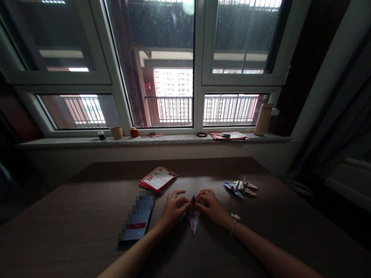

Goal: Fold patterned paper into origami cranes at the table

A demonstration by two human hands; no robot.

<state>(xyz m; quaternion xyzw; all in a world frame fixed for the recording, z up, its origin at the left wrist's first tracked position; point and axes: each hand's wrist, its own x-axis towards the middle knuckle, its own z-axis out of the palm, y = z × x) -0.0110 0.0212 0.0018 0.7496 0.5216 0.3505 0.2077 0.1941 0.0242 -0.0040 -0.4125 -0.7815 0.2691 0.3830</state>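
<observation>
A narrow, diamond-shaped piece of folded paper (pixel 193 220) with printed markings lies on the table between my hands, one point toward me. My left hand (pixel 174 207) pinches its left edge near the upper part with thumb and fingers. On the opposite edge, my right hand (pixel 211 204) grips the paper at about the same height; a bracelet circles that wrist. Several folded paper cranes (pixel 240 188) sit together to the right. Beyond my left hand is a stack of printed red-and-white sheets (pixel 159 178), and a tablet or large phone (pixel 138 218) with a blurred screen rests left of my forearm.
The brown table (pixel 75 216) ends before a stone windowsill (pixel 174 140). On the sill stand a paper cup (pixel 116 133), a small red jar (pixel 134 133), a dark bottle (pixel 101 135), a bracelet-like ring (pixel 201 134), scissors (pixel 226 135) on papers and a tall flask (pixel 263 119).
</observation>
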